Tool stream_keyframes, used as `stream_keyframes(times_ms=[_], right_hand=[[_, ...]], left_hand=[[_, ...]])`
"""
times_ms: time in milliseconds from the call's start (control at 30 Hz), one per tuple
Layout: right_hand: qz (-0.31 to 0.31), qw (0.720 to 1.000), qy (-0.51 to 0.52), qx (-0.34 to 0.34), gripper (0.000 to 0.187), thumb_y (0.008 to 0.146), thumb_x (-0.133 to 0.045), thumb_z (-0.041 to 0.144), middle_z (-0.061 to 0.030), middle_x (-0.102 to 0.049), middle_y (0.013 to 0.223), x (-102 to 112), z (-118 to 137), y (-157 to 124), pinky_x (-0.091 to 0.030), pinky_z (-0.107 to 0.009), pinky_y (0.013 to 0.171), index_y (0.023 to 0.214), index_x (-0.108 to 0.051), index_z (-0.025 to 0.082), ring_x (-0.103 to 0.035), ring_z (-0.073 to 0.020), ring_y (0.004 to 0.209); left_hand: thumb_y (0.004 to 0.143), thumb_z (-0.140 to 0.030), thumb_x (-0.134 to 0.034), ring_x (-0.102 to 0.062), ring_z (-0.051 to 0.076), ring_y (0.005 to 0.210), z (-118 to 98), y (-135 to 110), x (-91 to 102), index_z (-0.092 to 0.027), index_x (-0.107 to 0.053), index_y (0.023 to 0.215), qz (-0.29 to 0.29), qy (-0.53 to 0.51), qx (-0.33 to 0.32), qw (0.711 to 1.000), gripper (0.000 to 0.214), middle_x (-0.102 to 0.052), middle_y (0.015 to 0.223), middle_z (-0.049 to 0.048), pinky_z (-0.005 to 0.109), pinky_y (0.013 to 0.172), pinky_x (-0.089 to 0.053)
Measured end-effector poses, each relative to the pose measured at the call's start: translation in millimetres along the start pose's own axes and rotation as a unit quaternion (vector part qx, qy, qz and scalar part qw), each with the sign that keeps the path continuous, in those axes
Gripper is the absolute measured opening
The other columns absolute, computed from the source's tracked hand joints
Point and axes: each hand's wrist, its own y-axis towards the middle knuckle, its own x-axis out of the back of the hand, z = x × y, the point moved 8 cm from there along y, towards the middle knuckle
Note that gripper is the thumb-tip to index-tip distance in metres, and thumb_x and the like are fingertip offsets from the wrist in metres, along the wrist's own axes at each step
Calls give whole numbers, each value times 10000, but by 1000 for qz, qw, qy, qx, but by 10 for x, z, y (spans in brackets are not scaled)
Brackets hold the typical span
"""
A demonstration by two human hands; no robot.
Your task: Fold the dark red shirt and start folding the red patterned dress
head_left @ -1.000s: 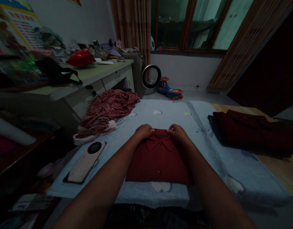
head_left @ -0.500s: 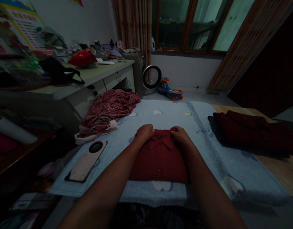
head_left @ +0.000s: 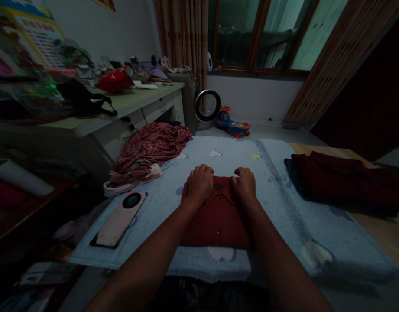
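Observation:
A dark red button-up shirt (head_left: 215,221) lies folded into a rectangle on a light blue blanket (head_left: 218,151), collar on the far side. My left hand (head_left: 202,182) rests on the left half of the collar, its fingers bent over the cloth. On the collar's right half sits my right hand (head_left: 245,184), fingers curled at the edge. Both hands appear closed on the shirt; the fingertips are partly hidden. Between them the neck label and a button show.
A phone (head_left: 119,221) lies back-up to the left. Beyond it is a heap of patterned red cloth (head_left: 154,145). Folded dark garments (head_left: 345,180) are stacked at the right. A cluttered desk (head_left: 131,102) runs along the left, with a toy ride-on car (head_left: 231,123) on the floor behind.
My hands have shifted on the collar: the left now lies flatter over its left side and the right has turned inward, covering more of the collar points. The shirt stays in place.

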Motion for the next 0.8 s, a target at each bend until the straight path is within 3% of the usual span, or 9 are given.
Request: stream_keyframes(times_ms=[133, 200, 467, 667, 800], right_hand=[[131, 985, 94, 67, 241, 879, -443, 113, -83, -672, 971, -223, 344, -32, -414, -264, 792, 938, -667, 180, -586, -179, 872], [168, 979, 87, 71, 277, 882, -432, 93, -96, -691, 1005, -353, 392, -77, -418, -260, 802, 961, -689, 163, -603, -179, 890], [133, 984, 13, 116, 345, 926, -443, 168, -105, -674, 1125, -454, 346, -243, -374, -294, 934, 1154, -700, 193, -575, -209, 1043], [172, 978, -2, 115, 331, 944, -421, 198, -102, -685, 1149, -495, 358, -258, -353, -294, 992, 1128, -696, 179, -586, -202, 1080], [176, 980, -34, 92, 381, 983, -354, 234, -108, -615, 1330, -499, 317, -294, -221, -469, 1122, 1253, -617, 176, -428, -277, 1335]], left_hand=[[961, -168, -405, -616, 227, 1029, -268, -130, -211, -178, -641, 1102, 97, -46, -73, 991, 275, -684, 1104, 94, 351, 940, -434], [955, -147, -405, -621, 223, 1075, -284, -170, -309, -164, -634, 1162, 109, -63, -76, 989, 309, -685, 1174, 96, 347, 983, -431], [971, -168, -391, -512, 237, 1269, -206, -283, -469, -138, -556, 1291, 69, -18, -98, 993, 361, -599, 1348, 112, 439, 1150, -282], [962, -182, -396, -581, 241, 1179, -242, -189, -422, -137, -605, 1220, 104, -35, -104, 988, 335, -664, 1235, 126, 418, 1086, -353], [952, -192, -381, -619, 228, 1102, -142, -108, -340, -157, -656, 1118, 106, -117, -116, 981, 323, -697, 1157, 106, 392, 1061, -391]])
